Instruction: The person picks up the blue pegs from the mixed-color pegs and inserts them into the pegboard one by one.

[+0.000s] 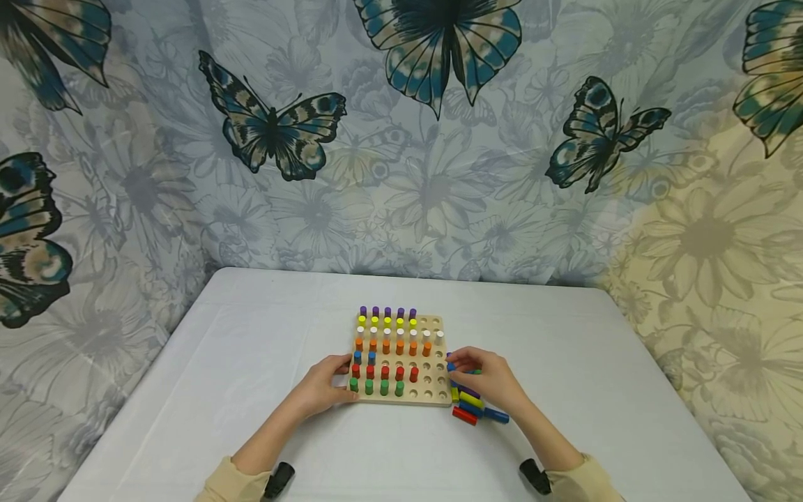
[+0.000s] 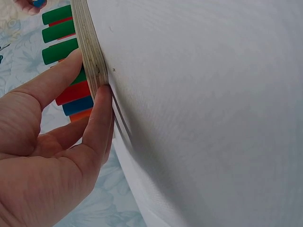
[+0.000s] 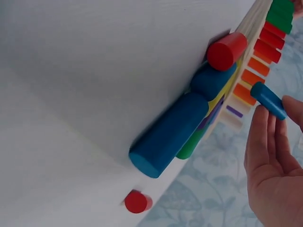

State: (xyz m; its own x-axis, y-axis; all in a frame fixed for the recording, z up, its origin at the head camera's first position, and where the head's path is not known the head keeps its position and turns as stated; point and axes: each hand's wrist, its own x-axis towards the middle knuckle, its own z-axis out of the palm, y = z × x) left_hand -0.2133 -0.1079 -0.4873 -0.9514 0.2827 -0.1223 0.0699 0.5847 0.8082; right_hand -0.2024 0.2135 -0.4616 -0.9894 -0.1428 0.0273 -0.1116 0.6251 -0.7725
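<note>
A wooden pegboard lies on the table, with rows of purple, yellow, white, orange, blue, red and green pegs standing in its holes. Two blue pegs stand in their row. My left hand holds the board's left edge near the front corner, thumb beside the green pegs. Over the board's right edge, my right hand pinches a blue peg between thumb and fingertips. Beneath that hand is a pile of loose pegs, among them a red peg and a blue peg.
White cloth covers the table. A lone red peg shows apart from the pile in the right wrist view. Behind the table hangs a butterfly-patterned backdrop. Black devices sit at both wrists.
</note>
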